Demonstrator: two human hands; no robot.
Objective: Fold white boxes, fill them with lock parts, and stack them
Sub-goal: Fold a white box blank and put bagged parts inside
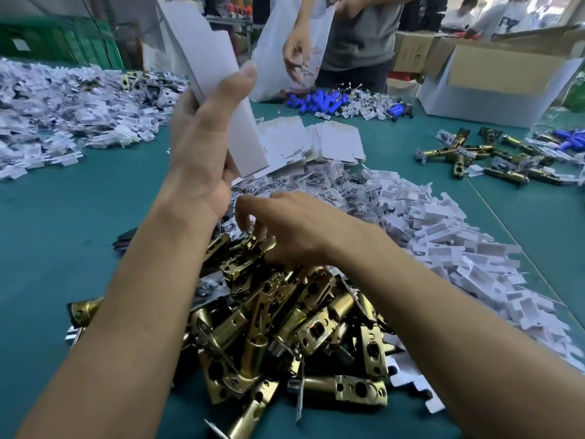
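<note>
Nearest, under both forearms, lies a heap of brass latches (285, 327) on the green surface (79, 217), piled close so either hand can draw from it without stretching. The right hand (285, 226) reaches palm-down over the heap's far edge, wrist low, fingers curled onto one latch (250, 245). Whether they have closed on it I cannot tell. To the right of that hand spreads a drift of white inserts (443, 236).

Above and left of it, the left hand (202, 147) is raised with the forearm upright. It grips a white box (221, 90), thumb laid up along one face and fingers wrapped behind. The box stands tall and leans away, probably held clear of the heap and steady so a part can be fed in once picked.

Just beyond the left hand lies a fan of flat boxes (335, 141), the likely supply for folding. Farther off, another person's hand (296, 55) dips into a white bag (278, 42) above blue parts (319, 101). An open carton (500, 71) sits far to the right.
</note>
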